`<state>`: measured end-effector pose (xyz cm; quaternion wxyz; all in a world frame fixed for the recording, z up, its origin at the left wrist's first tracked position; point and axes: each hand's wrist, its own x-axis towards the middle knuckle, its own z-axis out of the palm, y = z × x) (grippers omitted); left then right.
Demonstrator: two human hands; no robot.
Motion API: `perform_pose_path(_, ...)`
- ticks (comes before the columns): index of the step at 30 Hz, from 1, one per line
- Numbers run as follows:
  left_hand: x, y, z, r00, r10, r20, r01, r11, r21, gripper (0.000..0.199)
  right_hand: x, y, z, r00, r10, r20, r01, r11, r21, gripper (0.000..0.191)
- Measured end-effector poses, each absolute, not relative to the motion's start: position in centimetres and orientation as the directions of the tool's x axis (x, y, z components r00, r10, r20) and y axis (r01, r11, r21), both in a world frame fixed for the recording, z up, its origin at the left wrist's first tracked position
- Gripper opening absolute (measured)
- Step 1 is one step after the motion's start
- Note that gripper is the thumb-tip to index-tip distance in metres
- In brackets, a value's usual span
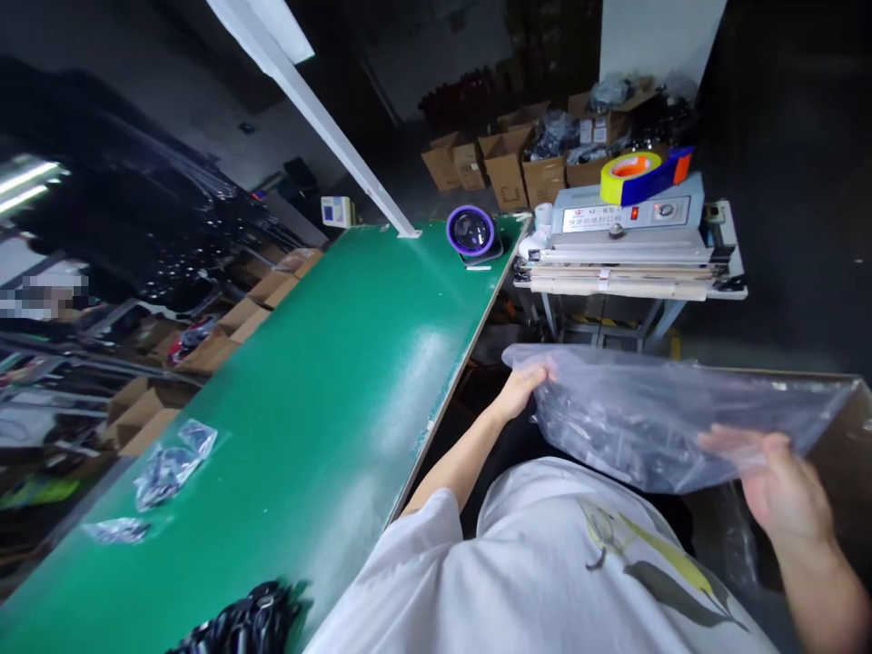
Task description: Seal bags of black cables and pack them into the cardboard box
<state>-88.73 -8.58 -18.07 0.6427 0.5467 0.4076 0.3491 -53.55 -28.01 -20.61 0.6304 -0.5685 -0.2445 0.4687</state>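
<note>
A large clear plastic bag [613,409] is stretched between my two hands in front of my body, to the right of the green table. Dark and silvery contents show blurrily through the film; I cannot make out their kind. My left hand [523,391] pinches the bag at its upper left corner. At the lower right, my right hand [783,481] grips the film between thumb and fingers, some of those fingers seen through the plastic. Behind the bag's right end a cardboard box [841,445] is partly covered.
The green table [327,363] carries small plastic packets [167,472], black cables [245,622] and a purple-rimmed round device [470,232]. A bag sealing machine [627,222] with tape rolls [633,177] on top stands ahead right. Cardboard boxes [508,168] line the back.
</note>
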Motion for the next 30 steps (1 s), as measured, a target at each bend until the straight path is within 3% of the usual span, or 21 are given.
perform_pose_path(5, -88.0, -5.6, -17.3, 0.361, 0.925, -0.117, -0.084, 0.157, 0.984, 0.062, -54.1, -22.9, -16.7, 0.573, 0.79, -0.218, -0.404, 0.041, -0.914, 0.045)
perform_pose_path(9, -90.1, -7.0, -17.5, 0.435, 0.877, -0.202, -0.064, 0.254, 0.965, 0.075, -54.5, -24.1, -18.8, 0.512, 0.734, -0.447, -0.594, -0.075, -0.801, 0.041)
perform_pose_path(15, -92.5, -13.1, -20.9, 0.485, 0.767, -0.42, -0.013, 0.487, 0.874, 0.092, -56.1, -30.8, -24.4, 0.413, 0.642, -0.646, -0.68, -0.255, -0.688, 0.047)
perform_pose_path(21, -93.1, -14.2, -20.1, 0.447, 0.788, -0.424, 0.02, 0.465, 0.885, 0.073, -56.1, -32.9, -26.0, 0.426, 0.614, -0.665, -0.664, -0.286, -0.69, 0.035)
perform_pose_path(24, -92.8, -13.9, -21.0, 0.318, 0.858, -0.402, 0.008, 0.422, 0.907, 0.055, -56.5, -32.6, -27.0, 0.423, 0.62, -0.661, -0.65, -0.301, -0.698, 0.039)
perform_pose_path(27, -92.4, -13.7, -22.8, 0.159, 0.901, -0.403, -0.028, 0.412, 0.911, 0.068, -56.9, -32.3, -28.1, 0.408, 0.634, -0.657, -0.63, -0.325, -0.705, 0.049)
perform_pose_path(30, -92.4, -14.1, -23.3, 0.125, 0.895, -0.428, -0.023, 0.434, 0.901, 0.073, -56.7, -32.2, -28.0, 0.45, 0.639, -0.624, -0.579, -0.323, -0.749, 0.053)
